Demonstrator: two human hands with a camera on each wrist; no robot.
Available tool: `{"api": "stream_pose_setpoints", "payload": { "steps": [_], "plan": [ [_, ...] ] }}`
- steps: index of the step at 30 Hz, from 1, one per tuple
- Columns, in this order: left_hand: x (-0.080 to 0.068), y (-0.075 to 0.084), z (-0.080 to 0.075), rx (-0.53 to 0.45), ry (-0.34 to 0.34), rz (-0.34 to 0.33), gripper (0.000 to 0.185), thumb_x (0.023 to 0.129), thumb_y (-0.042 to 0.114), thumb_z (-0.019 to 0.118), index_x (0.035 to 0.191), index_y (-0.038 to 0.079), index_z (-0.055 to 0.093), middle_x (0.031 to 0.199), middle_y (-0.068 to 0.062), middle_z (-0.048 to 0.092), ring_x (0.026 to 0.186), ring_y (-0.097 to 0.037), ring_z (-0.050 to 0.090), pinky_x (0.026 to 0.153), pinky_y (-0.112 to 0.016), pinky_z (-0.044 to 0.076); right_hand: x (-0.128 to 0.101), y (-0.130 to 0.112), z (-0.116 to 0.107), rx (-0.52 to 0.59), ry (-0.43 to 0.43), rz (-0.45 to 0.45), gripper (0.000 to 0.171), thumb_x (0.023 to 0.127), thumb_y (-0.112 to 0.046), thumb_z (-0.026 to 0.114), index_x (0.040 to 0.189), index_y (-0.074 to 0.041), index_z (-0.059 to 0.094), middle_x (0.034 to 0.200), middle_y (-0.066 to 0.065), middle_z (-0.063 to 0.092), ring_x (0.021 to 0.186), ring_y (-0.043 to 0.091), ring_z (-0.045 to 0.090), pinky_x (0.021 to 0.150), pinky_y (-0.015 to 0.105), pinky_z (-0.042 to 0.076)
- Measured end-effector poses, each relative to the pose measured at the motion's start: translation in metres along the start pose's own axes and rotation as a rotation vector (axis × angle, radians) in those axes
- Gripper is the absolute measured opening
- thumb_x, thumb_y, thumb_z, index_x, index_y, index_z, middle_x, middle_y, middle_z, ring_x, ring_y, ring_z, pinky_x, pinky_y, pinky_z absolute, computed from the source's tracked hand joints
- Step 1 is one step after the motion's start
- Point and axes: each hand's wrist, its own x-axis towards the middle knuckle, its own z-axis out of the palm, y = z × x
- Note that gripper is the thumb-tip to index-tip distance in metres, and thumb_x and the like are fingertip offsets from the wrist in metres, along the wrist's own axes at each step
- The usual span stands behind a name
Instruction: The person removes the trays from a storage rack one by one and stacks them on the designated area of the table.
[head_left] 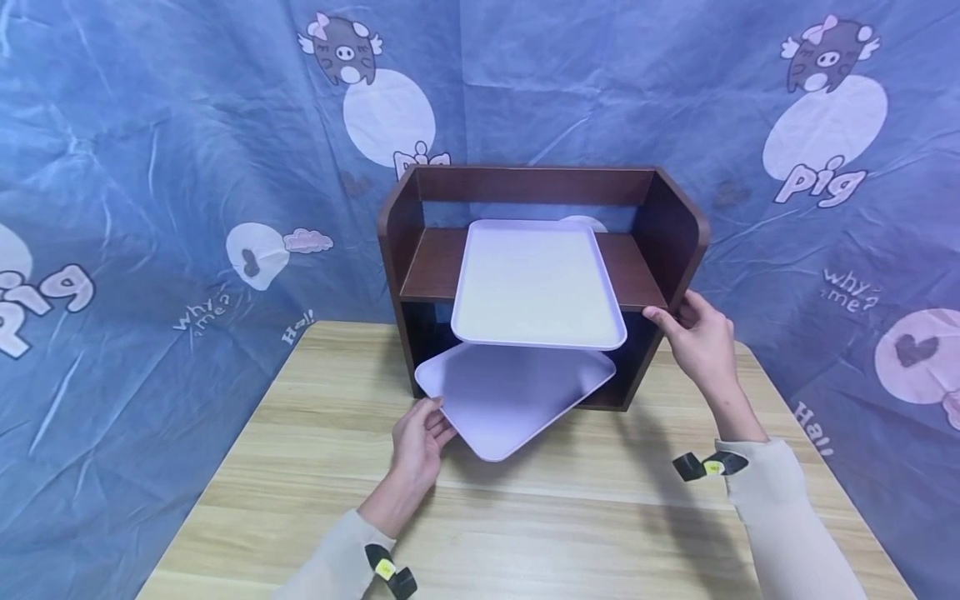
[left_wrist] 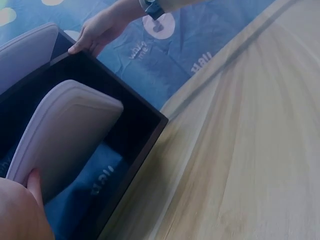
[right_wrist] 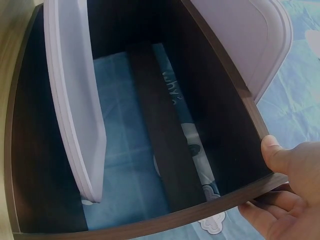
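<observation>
A wooden table (head_left: 540,517) is seen in front of a blue cloth backdrop (head_left: 150,167) printed with pigs, and a dark brown shelf unit (head_left: 540,275) stands at the far edge of the table.

The lower tray (head_left: 517,396) is held by the left hand (head_left: 420,442) at its near left edge, with the thumb on top and the fingers curled under it. This lilac tray lies half inside the bottom compartment, turned at an angle, with one corner over the table. The front edge of the right side wall of the shelf unit is grasped by the right hand (head_left: 697,333), thumb on the inner side. An upper tray (head_left: 536,283) rests on the middle board and overhangs its front edge.

It is judged that the lower tray is in the step of being moved through the bottom opening while the unit is steadied. For the next move, the tray must probably be squared to the opening.

Only in the right wrist view is the open back of the unit shown; the thumb under the tray is shown best in the left wrist view.
</observation>
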Motion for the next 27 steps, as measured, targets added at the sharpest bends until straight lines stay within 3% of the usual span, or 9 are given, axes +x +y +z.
{"api": "stream_pose_setpoints", "payload": {
  "steps": [16,23,27],
  "plan": [
    [0.006,0.011,-0.009,0.067,-0.048,0.003,0.006,0.087,0.005,0.063,0.091,0.006,0.066,0.079,-0.009,0.076,0.071,-0.02,0.072,0.065,-0.032,0.062,-0.001,0.001,-0.001,0.0,-0.004,0.008,0.051,0.082,-0.042,0.077,0.12,-0.01,0.066,0.108,0.016,0.073,0.082,-0.032,0.046,0.076,0.004,0.039],
    [0.011,0.016,-0.013,0.098,-0.073,-0.016,0.006,0.088,0.005,0.062,0.086,0.009,0.067,0.078,-0.007,0.076,0.074,-0.019,0.074,0.069,-0.032,0.062,0.0,-0.001,-0.002,-0.021,-0.003,0.019,0.053,0.081,-0.043,0.077,0.123,-0.012,0.066,0.112,0.013,0.072,0.103,-0.004,0.062,0.086,0.02,0.047],
    [0.015,0.018,-0.015,0.121,-0.089,-0.018,0.009,0.088,0.005,0.061,0.084,0.01,0.068,0.076,-0.006,0.076,0.075,-0.018,0.074,0.07,-0.031,0.062,0.0,0.0,-0.002,-0.016,-0.002,0.019,0.053,0.081,-0.044,0.077,0.122,-0.012,0.066,0.112,0.013,0.072,0.097,-0.013,0.058,0.083,0.011,0.045]
  ]
}}
